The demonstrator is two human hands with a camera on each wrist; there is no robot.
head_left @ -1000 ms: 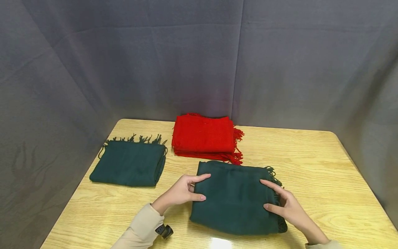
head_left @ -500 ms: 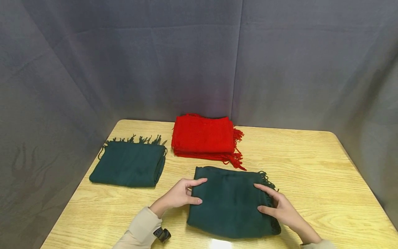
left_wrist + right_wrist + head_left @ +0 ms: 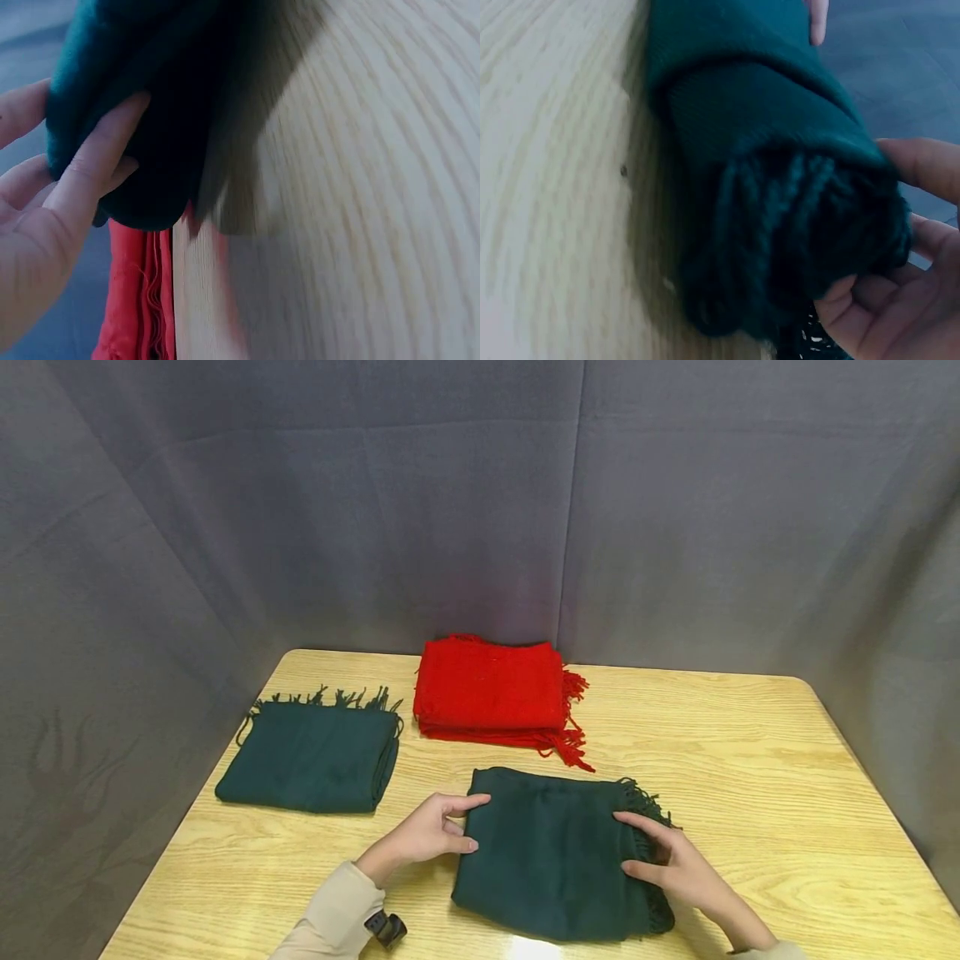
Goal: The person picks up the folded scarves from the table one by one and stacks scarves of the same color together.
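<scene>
A folded dark green fringed scarf (image 3: pixel 551 860) lies near the front of the table, its fringe on the right side. My left hand (image 3: pixel 431 831) holds its left edge, with the index fingertip and thumb on the upper face and other fingers at the side. In the left wrist view, the left hand's fingers (image 3: pixel 97 154) lie around the scarf's rounded fold (image 3: pixel 161 172). At the fringed end my right hand (image 3: pixel 678 864) grips the scarf. The right wrist view shows the rolled layers and bunched fringe (image 3: pixel 780 202), with the right hand's fingers (image 3: pixel 926 169) against them.
Behind it sits a folded red fringed scarf (image 3: pixel 487 685), close to the grey cloth backdrop (image 3: pixel 465 527). Another folded dark green scarf (image 3: pixel 315 756) lies at the left edge of the wooden table (image 3: pixel 780 777). A black band (image 3: pixel 386 929) is on the left sleeve.
Both hands and the green scarf have shifted slightly toward the front and left. The left fingertips have slid back closer to the scarf's edge. The other two scarves stayed in place.
</scene>
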